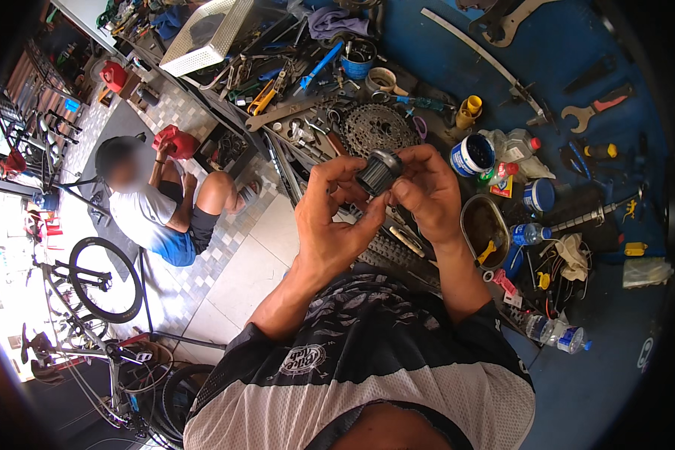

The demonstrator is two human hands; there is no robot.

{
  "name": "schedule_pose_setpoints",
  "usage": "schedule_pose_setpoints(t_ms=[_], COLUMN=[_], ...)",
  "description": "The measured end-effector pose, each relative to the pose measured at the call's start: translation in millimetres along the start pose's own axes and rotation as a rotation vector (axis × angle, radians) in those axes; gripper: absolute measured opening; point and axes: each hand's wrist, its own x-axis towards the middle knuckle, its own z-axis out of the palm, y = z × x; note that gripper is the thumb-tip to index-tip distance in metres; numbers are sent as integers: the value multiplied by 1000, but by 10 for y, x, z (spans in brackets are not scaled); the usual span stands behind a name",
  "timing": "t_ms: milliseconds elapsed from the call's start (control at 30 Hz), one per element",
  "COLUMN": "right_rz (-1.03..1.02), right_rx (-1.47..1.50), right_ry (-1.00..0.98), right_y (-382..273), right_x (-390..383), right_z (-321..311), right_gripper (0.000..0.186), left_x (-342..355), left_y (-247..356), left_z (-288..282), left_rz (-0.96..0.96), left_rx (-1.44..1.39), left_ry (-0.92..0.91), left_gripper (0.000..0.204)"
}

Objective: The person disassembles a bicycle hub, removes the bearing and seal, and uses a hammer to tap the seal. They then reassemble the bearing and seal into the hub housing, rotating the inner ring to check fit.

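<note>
Above the cluttered workbench I hold a dark grey splined bicycle freehub body (377,174), tilted, with a shiny rounded end up. My left hand (330,217) grips its left side between thumb and fingers. On the other side, the fingertips and thumb of my right hand (430,196) are closed on it too. Just beyond my hands a large bicycle cassette (375,124) lies on the bench. A tyre with a knobbly tread (390,255) shows partly below my hands, between my forearms.
Right of my hands stand a blue-and-white tub (472,155), a metal tray with dark liquid (484,225) and plastic bottles (531,234). Tools and a white basket (206,36) crowd the bench's far left. A person (146,202) sits low at left, near a bicycle (105,281).
</note>
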Motion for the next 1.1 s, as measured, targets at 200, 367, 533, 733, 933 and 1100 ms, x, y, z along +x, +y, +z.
schedule_pose_setpoints(t_ms=[200, 367, 533, 733, 933, 1100], right_rz=[-309, -469, -468, -478, -349, -362], right_rx=[-684, -919, -957, -965, -859, -957], right_ry=[-95, -202, -227, -214, -118, 196], right_y=[-216, -293, -282, -235, -330, -606], right_x=[9, 4, -35, -68, -144, -176], right_z=[14, 49, 33, -32, -143, -777], right_gripper=[38, 37, 41, 44, 49, 53], left_x=[-76, -120, -94, -138, -157, -185], left_y=[-258, -384, -371, -493, -620, -630], left_z=[-124, -221, -200, -193, -110, -209], left_rz=[-148, -248, -251, -284, -302, -328], left_rx=[-181, -237, -180, -142, -407, -343], left_ry=[-89, -158, -208, -274, -293, -263], left_gripper=[62, 59, 59, 55, 52, 50])
